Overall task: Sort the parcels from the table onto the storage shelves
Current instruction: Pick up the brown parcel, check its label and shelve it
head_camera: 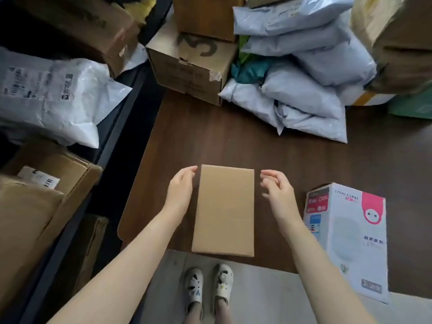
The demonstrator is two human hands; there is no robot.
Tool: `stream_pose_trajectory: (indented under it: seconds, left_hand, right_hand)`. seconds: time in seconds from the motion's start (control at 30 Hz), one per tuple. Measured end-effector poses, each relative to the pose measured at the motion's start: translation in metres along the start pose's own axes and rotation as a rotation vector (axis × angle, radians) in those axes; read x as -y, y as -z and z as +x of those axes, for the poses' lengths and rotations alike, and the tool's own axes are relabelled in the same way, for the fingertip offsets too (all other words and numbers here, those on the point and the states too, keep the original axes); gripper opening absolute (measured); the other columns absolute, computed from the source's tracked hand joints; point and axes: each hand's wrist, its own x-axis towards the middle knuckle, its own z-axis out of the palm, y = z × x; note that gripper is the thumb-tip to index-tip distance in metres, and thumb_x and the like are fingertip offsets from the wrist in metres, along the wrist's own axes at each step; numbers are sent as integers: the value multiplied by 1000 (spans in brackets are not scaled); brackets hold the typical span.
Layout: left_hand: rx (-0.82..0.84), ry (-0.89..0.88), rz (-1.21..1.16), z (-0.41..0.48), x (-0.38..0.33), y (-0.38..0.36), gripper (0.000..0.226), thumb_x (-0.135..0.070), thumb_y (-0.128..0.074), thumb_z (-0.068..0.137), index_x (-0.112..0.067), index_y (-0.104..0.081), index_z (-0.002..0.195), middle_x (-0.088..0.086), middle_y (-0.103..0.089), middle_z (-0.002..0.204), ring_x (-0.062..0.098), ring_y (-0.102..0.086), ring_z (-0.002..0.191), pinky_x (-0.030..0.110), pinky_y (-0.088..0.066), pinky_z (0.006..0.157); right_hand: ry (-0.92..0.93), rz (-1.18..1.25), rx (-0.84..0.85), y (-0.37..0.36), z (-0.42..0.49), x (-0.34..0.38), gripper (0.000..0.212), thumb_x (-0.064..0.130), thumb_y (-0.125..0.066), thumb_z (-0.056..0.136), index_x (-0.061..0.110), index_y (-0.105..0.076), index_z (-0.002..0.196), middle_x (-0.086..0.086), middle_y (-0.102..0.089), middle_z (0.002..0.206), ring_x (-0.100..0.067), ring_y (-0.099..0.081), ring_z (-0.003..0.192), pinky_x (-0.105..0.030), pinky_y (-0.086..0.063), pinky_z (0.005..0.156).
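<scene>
A plain brown cardboard parcel (224, 210) lies flat at the near edge of the dark wooden table (292, 164), its near end slightly over the edge. My left hand (181, 188) hovers at the parcel's far left corner, fingertips almost touching it, fingers apart. To the right of the parcel's far right corner, my right hand (277, 188) is a small gap away from it, with curled, spread fingers and nothing in them.
A white and pink printed box (348, 239) stands at the table's right front. Grey poly mailers (301, 73) and cardboard boxes (194, 66) pile at the back. Dark storage shelves (121, 118) on the left hold a white mailer (53, 97) and brown boxes (53, 183).
</scene>
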Motion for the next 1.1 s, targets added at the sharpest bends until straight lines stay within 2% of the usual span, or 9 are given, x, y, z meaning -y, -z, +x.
stream_pose_trajectory:
  seconds: [0.13, 0.23, 0.3, 0.4, 0.53, 0.63, 0.83, 0.97, 1.1]
  left_hand:
    - [70, 164, -5, -6, 36, -9, 33, -38, -35, 99, -40, -66, 110, -5, -67, 125, 11, -62, 108, 29, -50, 84]
    - [99, 167, -13, -16, 42, -17, 33, -45, -29, 101, -48, -60, 110, -3, -67, 124, 15, -63, 110, 32, -50, 86]
    - [121, 175, -66, -20, 34, -23, 43, -47, -28, 101, -38, -62, 127, 4, -68, 126, 23, -64, 112, 40, -52, 95]
    - [149, 209, -146, -26, 12, -26, 56, -57, -31, 100, -21, -61, 131, 10, -67, 127, 29, -64, 115, 51, -47, 104]
    - [222, 173, -243, -28, -26, -18, 61, -64, -28, 97, -30, -75, 76, -1, -78, 83, 15, -73, 73, 34, -56, 72]
    - [304, 62, -308, -37, -70, -8, 66, -64, -26, 96, -29, -79, 76, -3, -79, 78, 11, -75, 65, 26, -58, 56]
    - [342, -239, -330, -81, -186, 24, 66, -64, -24, 95, -33, -81, 88, 0, -82, 89, 13, -77, 74, 30, -61, 61]
    - [330, -426, -316, -122, -256, 43, 66, -65, -25, 95, -36, -81, 78, -2, -81, 83, 11, -76, 72, 27, -59, 59]
    - [365, -555, -329, -174, -316, 58, 65, -70, -28, 91, -32, -80, 92, 1, -81, 93, 16, -76, 79, 34, -59, 69]
  right_hand:
    - [-194, -29, 69, -14, -6, -44, 25, 29, -36, 108, 29, -60, 113, -3, -66, 127, -21, -61, 119, -48, -50, 104]
    - [-255, 14, 68, -23, -8, -60, 34, 39, -26, 109, 33, -59, 103, 11, -67, 112, 2, -62, 106, -10, -50, 78]
    - [-221, 2, 42, -27, -9, -59, 39, 46, -24, 108, 25, -56, 116, 18, -61, 114, 13, -57, 107, 1, -38, 86]
    - [-244, 57, 31, -30, -8, -50, 63, 54, -19, 106, 18, -41, 152, 4, -51, 147, -7, -44, 135, -30, -29, 115]
    - [-224, 161, 23, -31, -3, -9, 84, 74, -20, 94, 19, -38, 155, -8, -47, 157, -25, -41, 147, -50, -28, 123]
    - [-111, 244, 5, -25, -4, 43, 104, 86, -26, 74, 20, -43, 152, -8, -50, 156, -26, -44, 145, -51, -30, 121]
    - [208, 398, 47, -4, -32, 168, 87, 83, -36, 79, 24, -59, 140, -6, -67, 136, -27, -60, 130, -53, -40, 115]
    - [425, 417, 3, 18, -71, 248, 75, 77, -45, 79, 23, -64, 128, -9, -72, 124, -28, -68, 117, -53, -51, 104]
    - [580, 409, -4, 49, -120, 310, 60, 74, -57, 71, 35, -62, 116, 4, -73, 110, -13, -74, 97, -33, -61, 78]
